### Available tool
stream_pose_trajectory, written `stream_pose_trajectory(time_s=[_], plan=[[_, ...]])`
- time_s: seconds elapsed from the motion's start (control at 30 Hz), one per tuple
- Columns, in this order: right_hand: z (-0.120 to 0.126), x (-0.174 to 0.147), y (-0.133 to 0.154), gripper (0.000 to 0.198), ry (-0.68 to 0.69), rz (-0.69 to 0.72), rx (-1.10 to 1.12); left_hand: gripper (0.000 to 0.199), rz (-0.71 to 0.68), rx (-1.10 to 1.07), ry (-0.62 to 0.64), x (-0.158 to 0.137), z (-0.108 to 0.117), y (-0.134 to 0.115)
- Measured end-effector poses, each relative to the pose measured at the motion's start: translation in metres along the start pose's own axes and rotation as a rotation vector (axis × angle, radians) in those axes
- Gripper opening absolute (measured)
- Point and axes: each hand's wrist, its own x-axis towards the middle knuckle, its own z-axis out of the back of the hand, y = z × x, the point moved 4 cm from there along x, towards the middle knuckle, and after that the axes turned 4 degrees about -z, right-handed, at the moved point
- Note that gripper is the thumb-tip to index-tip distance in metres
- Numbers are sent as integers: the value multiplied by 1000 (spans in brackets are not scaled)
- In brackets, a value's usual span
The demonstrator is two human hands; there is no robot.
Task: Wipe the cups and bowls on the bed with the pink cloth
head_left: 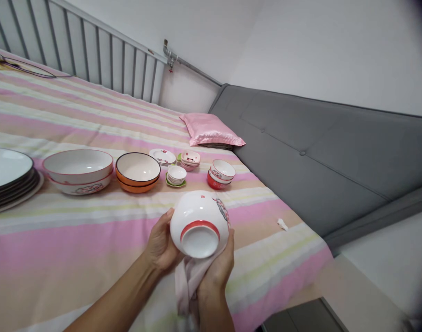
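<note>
Bowl (193,211) is up off the sheet (103,258) at lower centre, foot toward the camera. The left hand (163,245) grips its side; the right hand (216,272) seems to hold a cloth (184,282) against it, fingers partly hidden. Work on it looks unfinished; stacked bowls (222,171) stand right of centre, plates (8,171) at middle left, their progress unclear.

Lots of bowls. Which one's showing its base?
The white bowl held between the left hand and right hand, its red-ringed base turned toward the camera. The orange stack and wide red-rimmed stack stand mouth up.
</note>
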Motion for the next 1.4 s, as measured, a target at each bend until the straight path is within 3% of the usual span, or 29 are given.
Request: stream_pose_trajectory(time_s=[0.3,0.53,0.63,0.83,1.4], plan=[[6,5,9,69,-49,-60,-34,20,16,142,-39,-1,-3,4],[12,14,29,58,19,73,-74,29,13,316,69,-3,-2,4],[16,18,31,56,3,76,-75,32,23,408,115,-4,-4,4],[19,22,33,50,110,142,-140,35,49,477,158,-3,-5,3],[13,11,51,47,142,511,-772,30,115,691,171,-4,-2,8]])
